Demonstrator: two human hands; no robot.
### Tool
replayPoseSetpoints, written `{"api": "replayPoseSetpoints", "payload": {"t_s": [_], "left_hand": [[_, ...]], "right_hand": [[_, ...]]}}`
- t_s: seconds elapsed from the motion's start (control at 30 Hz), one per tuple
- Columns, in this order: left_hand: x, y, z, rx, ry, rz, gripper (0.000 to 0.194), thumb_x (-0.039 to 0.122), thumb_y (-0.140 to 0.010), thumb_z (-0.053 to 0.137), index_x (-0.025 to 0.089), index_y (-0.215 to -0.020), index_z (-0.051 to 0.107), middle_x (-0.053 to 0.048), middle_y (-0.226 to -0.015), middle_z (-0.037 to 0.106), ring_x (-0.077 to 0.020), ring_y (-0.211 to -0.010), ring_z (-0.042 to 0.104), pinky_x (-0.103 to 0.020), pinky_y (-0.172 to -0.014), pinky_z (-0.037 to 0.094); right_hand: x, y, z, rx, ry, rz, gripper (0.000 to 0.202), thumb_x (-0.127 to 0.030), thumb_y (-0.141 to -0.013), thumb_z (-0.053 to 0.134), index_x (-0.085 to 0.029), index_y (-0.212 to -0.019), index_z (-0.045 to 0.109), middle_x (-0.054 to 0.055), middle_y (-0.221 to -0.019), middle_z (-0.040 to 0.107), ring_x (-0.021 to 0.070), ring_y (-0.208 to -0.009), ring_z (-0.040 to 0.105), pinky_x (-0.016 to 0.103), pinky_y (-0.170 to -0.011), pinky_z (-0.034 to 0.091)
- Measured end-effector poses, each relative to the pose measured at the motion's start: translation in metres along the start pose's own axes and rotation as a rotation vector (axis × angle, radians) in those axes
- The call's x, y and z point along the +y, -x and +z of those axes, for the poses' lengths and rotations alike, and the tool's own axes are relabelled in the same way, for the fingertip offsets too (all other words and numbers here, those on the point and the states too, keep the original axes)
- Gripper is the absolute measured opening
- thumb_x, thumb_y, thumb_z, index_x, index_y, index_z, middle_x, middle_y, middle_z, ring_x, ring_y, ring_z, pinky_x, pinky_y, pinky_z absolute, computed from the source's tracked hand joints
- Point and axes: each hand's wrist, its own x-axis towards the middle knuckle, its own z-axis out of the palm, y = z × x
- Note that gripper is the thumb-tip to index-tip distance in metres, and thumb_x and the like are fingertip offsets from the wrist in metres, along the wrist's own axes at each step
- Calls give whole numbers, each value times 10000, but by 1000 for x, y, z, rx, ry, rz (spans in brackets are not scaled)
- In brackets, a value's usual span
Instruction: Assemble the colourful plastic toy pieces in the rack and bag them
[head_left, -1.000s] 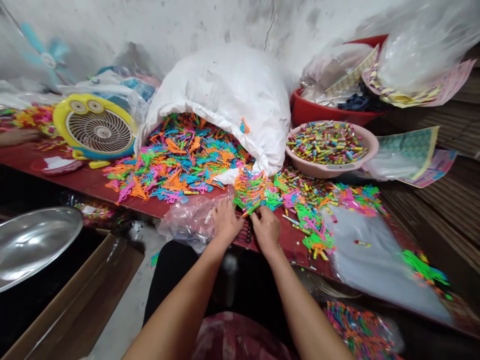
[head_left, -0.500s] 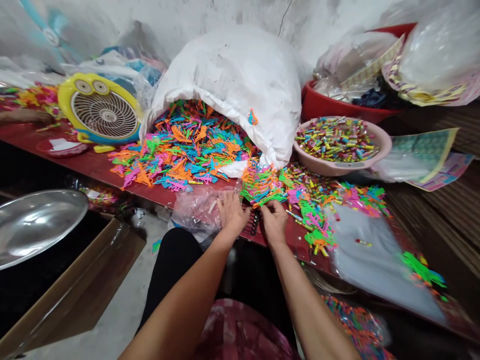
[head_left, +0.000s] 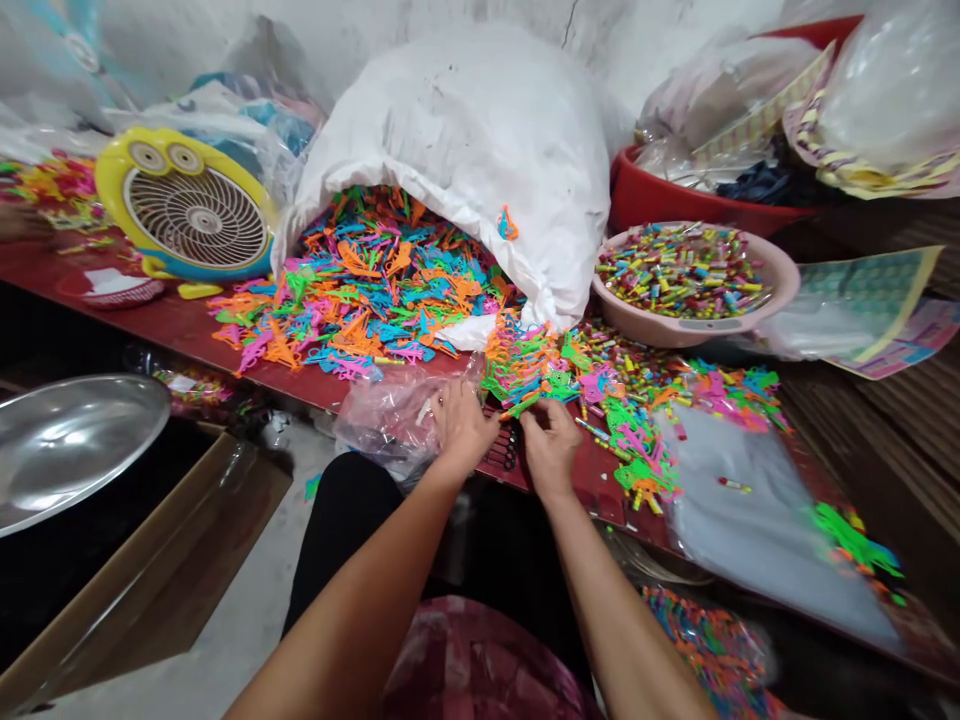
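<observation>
My right hand (head_left: 551, 447) is closed at the table's front edge, thumb and fingertips pinching a small green and orange plastic toy piece (head_left: 520, 405). Just to its left, my left hand (head_left: 463, 428) has curled fingers beside a clear plastic bag (head_left: 390, 412); what those fingers hold is hidden. A row of thin black loops (head_left: 508, 450) lies on the tabletop between both hands. Right behind them sits a neat stack of orange, green, pink and blue toy pieces (head_left: 517, 355). A larger heap of such pieces (head_left: 375, 290) spills from a white sack (head_left: 480, 120).
A pink basin (head_left: 784, 285) holds many small striped tubes. Clear plastic sheets (head_left: 750, 520) lie at the right of the red table (head_left: 180, 335). A yellow fan (head_left: 199, 215) stands left, near another person's hand (head_left: 22, 222). A metal bowl (head_left: 82, 440) rests above a cardboard box (head_left: 172, 560).
A green and orange toy piece now shows at my right fingertips, over the black loops. Both hands stay almost in place, and the view has shifted slightly.
</observation>
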Motion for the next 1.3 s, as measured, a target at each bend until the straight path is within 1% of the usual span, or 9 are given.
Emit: {"api": "replayPoseSetpoints", "payload": {"t_s": [0.23,0.33,0.53,0.67,0.87,1.0,1.03,1.13,1.3], "left_hand": [[3,1,0,-1,25,-18,460,451,-809,677,162,-1146,555,-150,-1296,574,-312,-1292,458,-477,-1113,287],[3,1,2,13,24,-23,454,436,-821,667,152,-1158,556,-159,-1316,572,-311,-1308,453,-482,-1130,276],[3,2,2,10,3,-8,452,455,-847,637,142,-1163,557,-164,-1302,584,-311,-1308,460,-484,-1135,287],[2,1,3,-2,-11,-3,457,465,-846,629,155,-1173,551,-160,-1314,579,-311,-1342,435,-484,-1144,283],[2,-2,7,-25,-15,-11,520,453,-829,634,147,-1234,525,-186,-1402,522,-332,-1399,382,-518,-1167,251],[3,-2,4,-39,-6,-25,507,407,-827,642,158,-1250,512,-172,-1411,517,-326,-1416,361,-524,-1178,225],[3,-2,3,-45,-4,-25,485,406,-830,642,165,-1232,520,-166,-1405,521,-322,-1412,365,-520,-1175,229],[1,-2,1,-40,-3,-26,404,434,-841,638,187,-1148,548,-146,-1354,550,-312,-1370,409,-505,-1150,262],[3,3,-3,15,-21,-59,363,476,-844,633,198,-1066,558,-115,-1185,610,-301,-1196,530,-469,-1052,359]], "right_hand": [[8,-6,5,59,-225,247,164,-308,-737,657,-169,-821,629,-17,-709,608,143,-648,530,273,-643,439],[7,-4,5,2,-206,222,185,-298,-739,636,-178,-875,601,-13,-752,610,140,-656,522,272,-650,440],[6,-3,3,-71,133,38,69,-264,-764,611,-207,-775,574,-13,-735,549,156,-669,477,280,-653,384],[6,-3,4,-47,81,58,92,-276,-785,587,-211,-724,567,-26,-677,563,151,-636,478,275,-635,366],[3,-10,4,42,-186,229,158,-335,-729,653,-196,-726,578,-41,-640,585,124,-594,491,250,-592,413],[2,-28,-8,314,-453,360,239,-426,-767,626,-231,-832,504,-71,-628,554,102,-495,484,230,-491,435],[4,-31,-13,333,-471,373,249,-420,-755,639,-235,-846,500,-78,-626,546,99,-480,479,225,-467,428],[12,-28,-26,237,-380,368,257,-357,-691,707,-223,-804,519,-83,-617,515,92,-472,466,209,-423,386],[20,-4,-40,148,-312,365,223,-303,-696,685,-220,-834,530,-82,-604,526,103,-472,488,207,-406,383]]}}
